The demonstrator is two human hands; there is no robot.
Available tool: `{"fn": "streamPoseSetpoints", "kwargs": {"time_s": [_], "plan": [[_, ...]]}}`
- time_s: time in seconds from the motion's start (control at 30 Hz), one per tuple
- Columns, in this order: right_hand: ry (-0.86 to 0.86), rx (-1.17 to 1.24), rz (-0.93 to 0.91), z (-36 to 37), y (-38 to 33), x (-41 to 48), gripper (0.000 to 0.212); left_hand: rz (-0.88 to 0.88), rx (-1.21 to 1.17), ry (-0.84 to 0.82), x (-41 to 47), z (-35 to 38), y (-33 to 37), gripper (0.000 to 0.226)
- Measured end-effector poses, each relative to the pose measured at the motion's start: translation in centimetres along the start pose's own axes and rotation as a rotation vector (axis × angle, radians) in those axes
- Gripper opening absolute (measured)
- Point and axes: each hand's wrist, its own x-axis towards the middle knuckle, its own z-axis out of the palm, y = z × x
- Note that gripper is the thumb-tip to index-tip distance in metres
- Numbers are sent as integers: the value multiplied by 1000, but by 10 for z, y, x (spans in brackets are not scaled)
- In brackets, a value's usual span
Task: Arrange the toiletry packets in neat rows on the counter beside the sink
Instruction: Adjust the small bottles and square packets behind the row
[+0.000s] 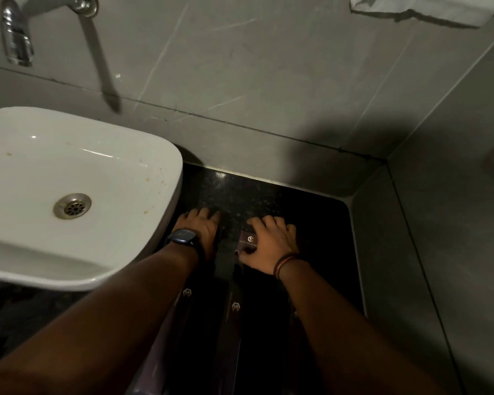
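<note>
Dark purple toiletry packets with a gold hexagon logo lie on the black speckled counter [254, 192] to the right of the sink. My right hand [271, 243] rests palm down on one small packet [247, 241], fingers curled over its far edge. My left hand [201, 226], with a dark watch on the wrist, lies flat on another dark packet [219, 233], most of it hidden beneath the hand. Two longer packets [186, 297] [235, 312] lie nearer to me between my forearms, side by side and lengthwise.
A white basin [143, 155] stands at the left, its rim close to my left wrist. A chrome tap [15, 38] hangs above it. Grey tiled walls close the counter at the back and right. A folded white towel [428, 10] sits high at the upper right.
</note>
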Motion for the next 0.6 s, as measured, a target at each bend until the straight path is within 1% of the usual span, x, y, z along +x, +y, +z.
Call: {"fn": "streamPoseSetpoints", "kwargs": {"time_s": [0.1, 0.17, 0.3, 0.37, 0.47, 0.6], "plan": [[59, 64, 26, -7, -13, -22, 66, -34, -102, 104, -33, 5, 7, 85], [42, 128, 46, -9, -22, -43, 69, -64, -145, 125, -60, 12, 11, 90], [1, 211, 25, -4, -40, -92, 86, -97, -116, 87, -115, 34, 15, 107], [-34, 207, 31, 0, -49, -115, 88, -116, -135, 54, -138, 43, 17, 110], [-116, 218, 116, 5, -61, -145, 86, -197, -189, 34, -168, 50, 18, 103], [-213, 324, 260, 14, -75, -168, 84, -341, -315, -36, -184, 55, 16, 91]]}}
